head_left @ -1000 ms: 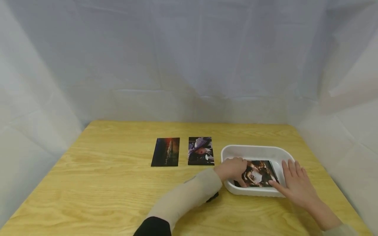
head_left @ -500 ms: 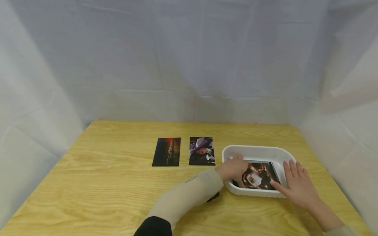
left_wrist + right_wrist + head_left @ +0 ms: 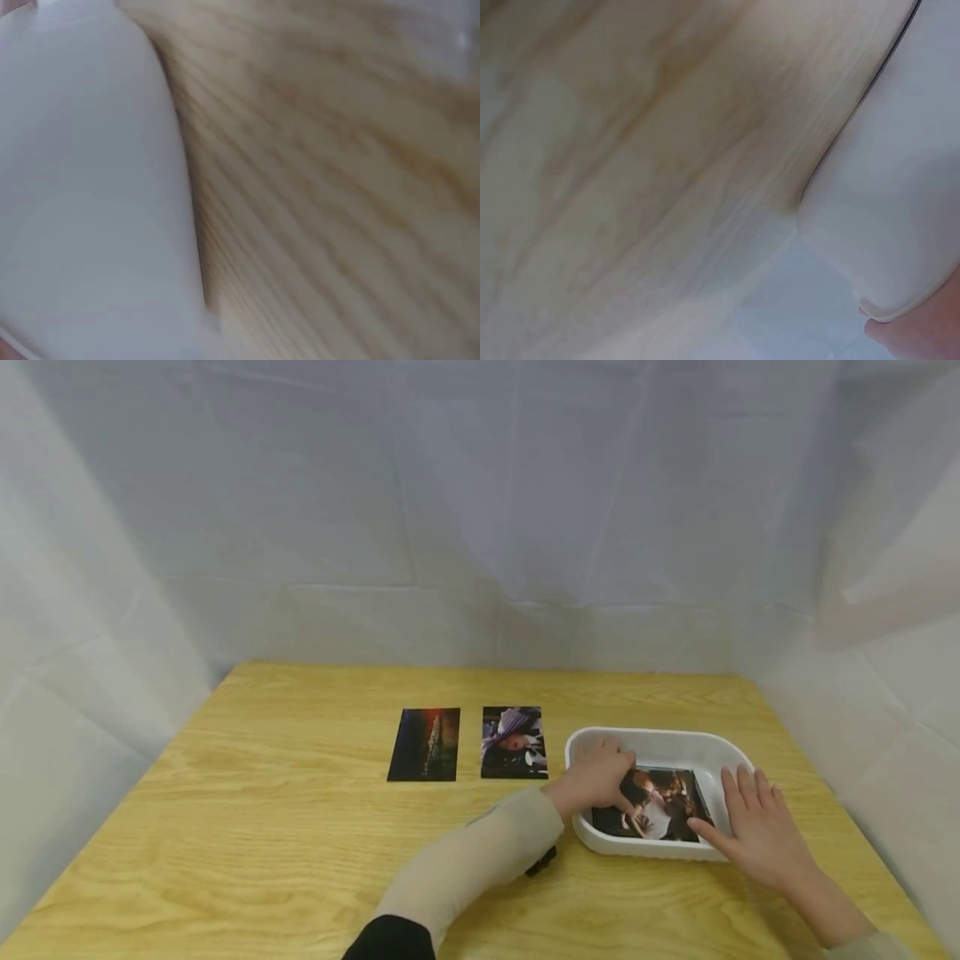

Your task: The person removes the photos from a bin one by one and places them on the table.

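A white tray (image 3: 678, 739) stands on the right side of the table, with a photo card (image 3: 660, 822) lying face up inside, perhaps on top of others. My left hand (image 3: 600, 777) reaches over the tray's left rim, thumb and fingertips close over the card's left end, fingers bent slightly. Spread across the right rim, my right hand (image 3: 765, 831) has straight fingers, and its thumb overlaps the card's right edge. Close up, the left wrist view shows the tray's outer wall (image 3: 97, 187); in the right wrist view, fingertips (image 3: 922, 322) meet the rim.
To the left of the tray lie two more photo cards: one with a purple-striped picture (image 3: 513, 743) and a dark one with a lit tower (image 3: 425, 745). White sheeting (image 3: 465, 510) encloses the wooden table (image 3: 262, 827) at back and sides.
My left hand has shifted slightly up and back, its thumb drawing closer to the fingers and uncovering the card's near left corner. The right hand stays in place on the rim.
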Tool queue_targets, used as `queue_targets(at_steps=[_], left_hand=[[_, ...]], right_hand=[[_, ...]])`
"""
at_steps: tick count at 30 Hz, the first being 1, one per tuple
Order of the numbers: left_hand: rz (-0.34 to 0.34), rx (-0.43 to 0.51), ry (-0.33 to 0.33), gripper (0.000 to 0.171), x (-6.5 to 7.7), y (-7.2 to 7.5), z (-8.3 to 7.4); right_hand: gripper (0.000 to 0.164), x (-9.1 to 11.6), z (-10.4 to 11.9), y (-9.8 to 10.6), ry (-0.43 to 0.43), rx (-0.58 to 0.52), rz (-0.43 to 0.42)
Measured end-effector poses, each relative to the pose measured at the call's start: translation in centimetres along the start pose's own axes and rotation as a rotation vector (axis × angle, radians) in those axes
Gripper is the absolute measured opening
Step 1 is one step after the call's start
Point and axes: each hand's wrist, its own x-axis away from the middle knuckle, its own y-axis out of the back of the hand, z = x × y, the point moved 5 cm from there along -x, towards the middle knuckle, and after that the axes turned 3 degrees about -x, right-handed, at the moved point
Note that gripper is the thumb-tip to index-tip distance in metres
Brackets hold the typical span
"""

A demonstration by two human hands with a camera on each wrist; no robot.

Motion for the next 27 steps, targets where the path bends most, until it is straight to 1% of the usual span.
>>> queue_targets(at_steps=[3,6,9,12,16,18,21,23,25,27], left_hand=[[-0.041,0.118,-0.018,0.036,-0.1,0.4,0.2],[-0.099,0.229,-0.031,0.024,0.0,0.8,0.4],[-0.155,0.272,-0.031,0.018,0.2,1.2,0.6],[-0.191,0.313,-0.015,0.019,0.4,1.5,0.7],[-0.239,0.383,0.033,0.022,0.6,1.8,1.1],[-0.277,0.402,0.065,0.023,0.8,2.1,1.5],[-0.345,0.47,0.106,0.021,1.1,2.8,2.1],[-0.398,0.534,0.126,0.021,1.3,3.5,2.7],[-0.453,0.625,0.149,0.02,1.6,4.1,3.4],[-0.49,0.723,0.181,0.021,1.9,4.6,4.4]], right_hand=[[0.087,0.0,0.0,-0.1,0.003,0.006,0.001],[0.087,0.1,0.0,-0.1,0.002,0.007,0.004],[0.088,0.1,0.0,-0.1,0.002,0.002,0.008],[0.088,0.1,0.0,-0.1,0.003,0.001,0.003],[0.088,0.0,0.1,-0.2,0.002,0.001,0.008],[0.088,0.0,0.2,-0.2,0.006,0.001,0.005],[0.088,0.1,0.2,-0.3,0.013,0.001,-0.004],[0.087,0.1,0.1,-0.2,0.016,0.002,-0.012],[0.087,0.1,0.1,-0.2,0.013,0.002,-0.009],[0.087,0.0,0.1,-0.1,0.008,0.0,-0.003]])
